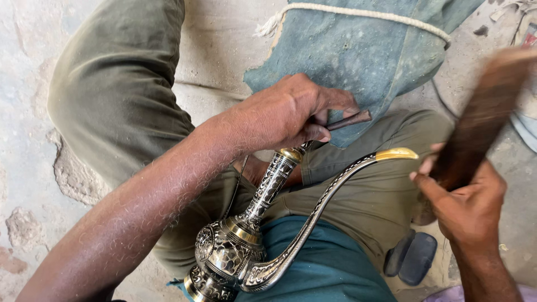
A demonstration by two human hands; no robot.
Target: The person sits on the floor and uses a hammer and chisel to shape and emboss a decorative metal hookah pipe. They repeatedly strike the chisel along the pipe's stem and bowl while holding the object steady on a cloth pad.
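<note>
**A shiny metal jug held on the lap**

Nearest the camera is the metal jug [235,251]. It rests on the person's lap, on green trousers [112,95] and a blue cloth [330,263], and it leans so its long neck points up and away. The round belly is low in the picture. A thin curved spout [330,196] comes out of the belly and ends in a gold tip.

The jug is carved all over with small patterns in black and silver. It looks hard and stiff, and likely a bit heavy for its size. The smooth metal could be slippery. The thin spout looks like the weak part that could bend, so it is not a good place to grab. The neck and the fat belly look like the safe places to hold.

The left hand [291,114] is curled tight at the top of the neck. It grips a thin dark tool [349,119] that sticks out past the fingers. The right hand [467,201] is closed around a long brown wooden stick [484,114]. The stick is blurry, so it seems to be moving fast.

Behind the hands lies a dusty blue sack [363,50] with a white rope [358,14] on it. The floor [22,112] is pale and cracked. A dark sandal [411,257] lies near the right wrist.
</note>
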